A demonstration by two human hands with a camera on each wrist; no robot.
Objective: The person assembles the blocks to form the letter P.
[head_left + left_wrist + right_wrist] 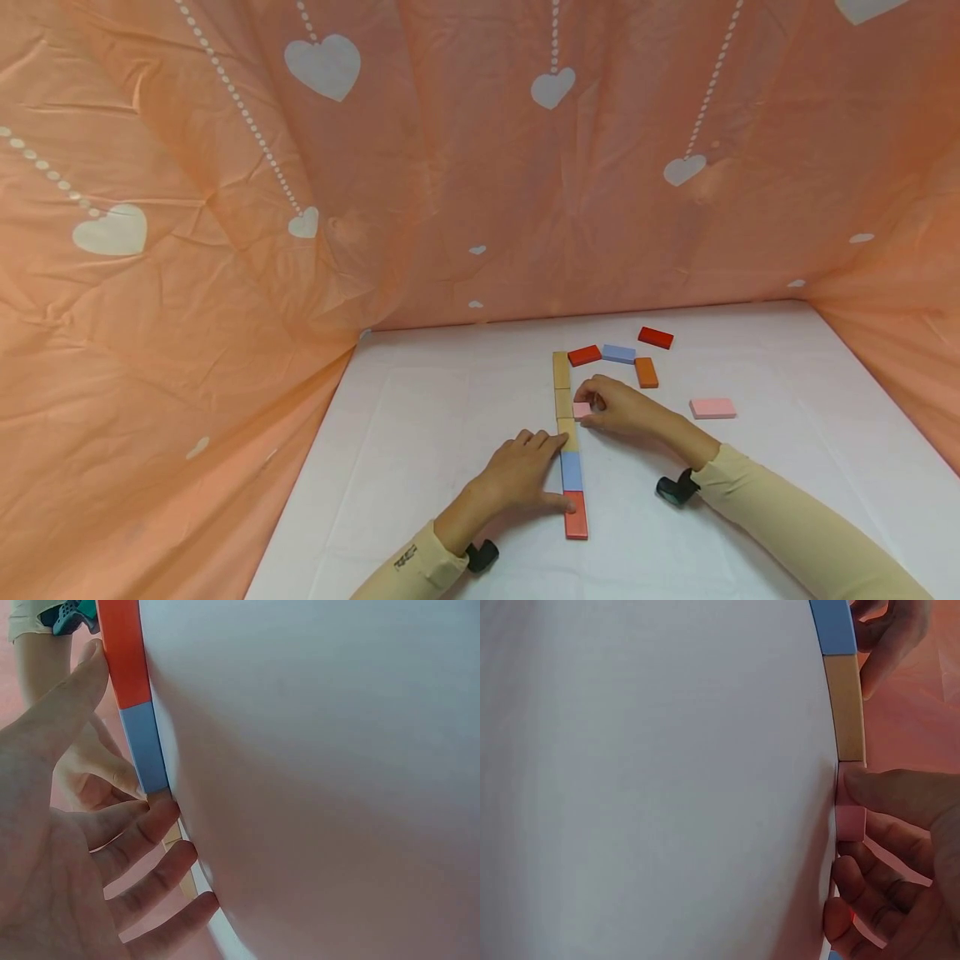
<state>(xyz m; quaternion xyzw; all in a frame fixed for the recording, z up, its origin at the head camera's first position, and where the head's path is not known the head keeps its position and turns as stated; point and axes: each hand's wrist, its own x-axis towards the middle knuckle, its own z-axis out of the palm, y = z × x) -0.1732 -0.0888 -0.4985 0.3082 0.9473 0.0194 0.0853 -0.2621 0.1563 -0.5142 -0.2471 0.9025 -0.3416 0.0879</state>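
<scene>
A vertical row of flat blocks lies on the white table: several wooden blocks (562, 369) at the far end, then a blue block (572, 472) and a red block (576, 523) nearest. My left hand (513, 473) is spread along the row's left side, its thumb on the red block and a fingertip at the nearest wooden block. On the right side, my right hand (622, 406) pinches a pink block (581, 410) between thumb and fingers, against the row. In the right wrist view that pink block (850, 822) is partly covered by the thumb.
From the row's far end, a red block (584, 356), a blue block (618, 354) and an orange block (647, 372) curve rightward. Another red block (656, 337) and a pink block (712, 408) lie apart. An orange heart-patterned cloth (480, 167) hangs behind and at the sides.
</scene>
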